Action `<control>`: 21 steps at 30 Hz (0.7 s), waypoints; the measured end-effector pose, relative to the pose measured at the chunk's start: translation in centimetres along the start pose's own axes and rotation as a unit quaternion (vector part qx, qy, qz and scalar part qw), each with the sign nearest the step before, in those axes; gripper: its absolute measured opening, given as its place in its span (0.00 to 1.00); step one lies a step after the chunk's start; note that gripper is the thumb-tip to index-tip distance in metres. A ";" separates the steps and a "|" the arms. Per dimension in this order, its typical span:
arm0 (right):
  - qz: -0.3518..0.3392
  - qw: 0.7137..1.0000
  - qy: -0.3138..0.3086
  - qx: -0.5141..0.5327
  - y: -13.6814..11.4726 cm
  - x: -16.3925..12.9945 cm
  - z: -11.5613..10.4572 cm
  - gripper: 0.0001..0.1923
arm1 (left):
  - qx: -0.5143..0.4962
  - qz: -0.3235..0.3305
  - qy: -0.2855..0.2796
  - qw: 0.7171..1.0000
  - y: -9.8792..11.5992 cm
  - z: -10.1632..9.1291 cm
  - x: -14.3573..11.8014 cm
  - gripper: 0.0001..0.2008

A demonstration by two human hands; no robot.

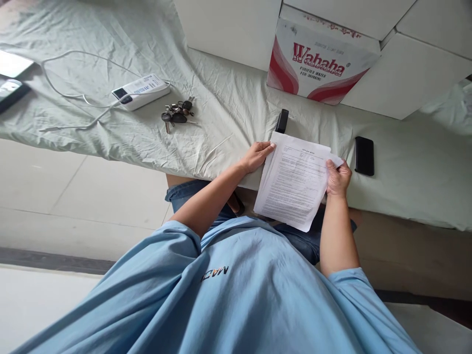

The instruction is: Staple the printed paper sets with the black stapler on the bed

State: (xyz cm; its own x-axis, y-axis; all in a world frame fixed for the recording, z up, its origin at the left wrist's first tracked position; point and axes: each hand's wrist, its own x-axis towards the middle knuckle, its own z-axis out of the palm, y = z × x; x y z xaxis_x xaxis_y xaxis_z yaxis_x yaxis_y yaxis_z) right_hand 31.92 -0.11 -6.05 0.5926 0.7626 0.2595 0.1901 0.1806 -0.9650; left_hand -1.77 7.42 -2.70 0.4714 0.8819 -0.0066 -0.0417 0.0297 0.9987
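Sheet (110,142): pale green cloth, creased, over the bed edge.
Power bank (140,91): white slab with a thin looping cable.
Keys (177,114): dark metal bunch.
Left hand (257,156): fingers pinching the papers' upper left edge.
Papers (295,181): thin printed white stack, fanned, held over the bed edge.
Right hand (338,178): closed on the right edge.
Phone (364,156): black, rounded, flat.

Bedroom at home: sheeted bed (228,108), keys (177,113).
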 end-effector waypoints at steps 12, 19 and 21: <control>0.001 1.000 -0.005 0.001 0.5 0.0 0.0 0.37 | 0.057 0.012 -0.031 0.998 0.6 0.0 0.0 0.42; -0.001 1.000 0.014 0.015 0.3 0.0 -0.1 0.35 | 0.095 0.033 -0.030 0.994 0.5 0.1 0.0 0.44; -0.005 1.000 0.010 0.011 0.2 0.0 -0.1 0.34 | 0.105 0.038 -0.028 0.993 0.5 0.2 0.0 0.45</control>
State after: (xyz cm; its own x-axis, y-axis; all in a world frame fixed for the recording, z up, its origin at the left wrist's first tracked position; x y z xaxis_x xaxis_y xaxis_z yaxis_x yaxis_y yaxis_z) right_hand 32.00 -0.14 -6.30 0.6070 0.7477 0.2692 0.1787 0.2017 -0.9630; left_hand -1.59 7.37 -2.16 0.5227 0.8500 0.0657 0.1031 -0.1395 0.9848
